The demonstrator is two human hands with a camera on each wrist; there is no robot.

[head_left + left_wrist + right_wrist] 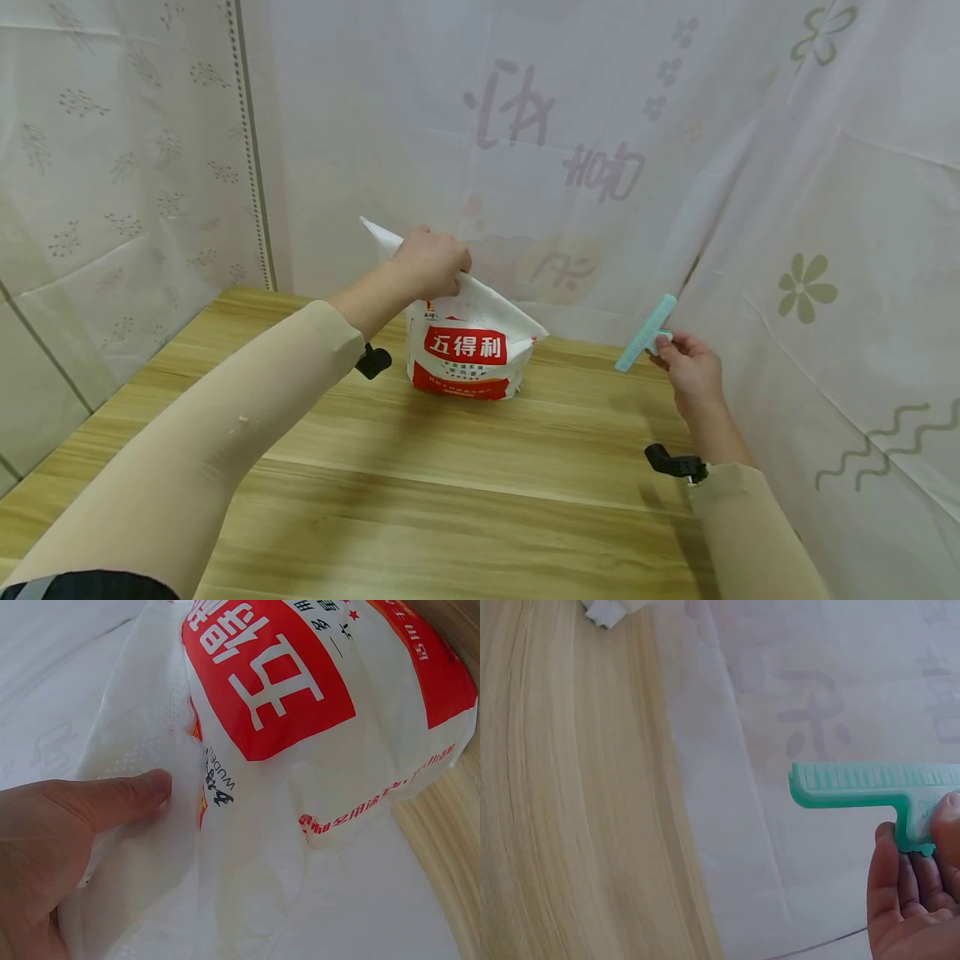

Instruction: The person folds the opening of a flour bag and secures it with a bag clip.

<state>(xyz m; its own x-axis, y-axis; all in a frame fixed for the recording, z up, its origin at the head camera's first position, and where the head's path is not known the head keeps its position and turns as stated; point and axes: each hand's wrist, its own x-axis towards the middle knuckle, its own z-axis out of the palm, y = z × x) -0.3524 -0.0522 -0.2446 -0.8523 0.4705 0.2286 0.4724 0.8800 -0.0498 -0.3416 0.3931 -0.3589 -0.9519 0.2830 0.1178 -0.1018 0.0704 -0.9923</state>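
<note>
A white flour bag [468, 367] with red printed panels stands on the wooden table in the head view. My left hand [433, 260] grips its folded top edge, the thumb lying on the near face of the plastic. In the left wrist view the bag [270, 682] fills most of the picture, with the thumb of my left hand [82, 832] pressed on its upper part. Off to the right, my right hand [692, 371] pinches a mint-green sealing clip [647, 332] by its handle. The clip's long ridged bar [877, 780] shows in the right wrist view, above the curled fingers.
The wooden table [450, 517] reaches back to a patterned white curtain [390, 108] behind the bag. More curtain [862, 358] hangs along the right, close to my right hand. A black wrist camera mount [675, 462] juts from the right wrist.
</note>
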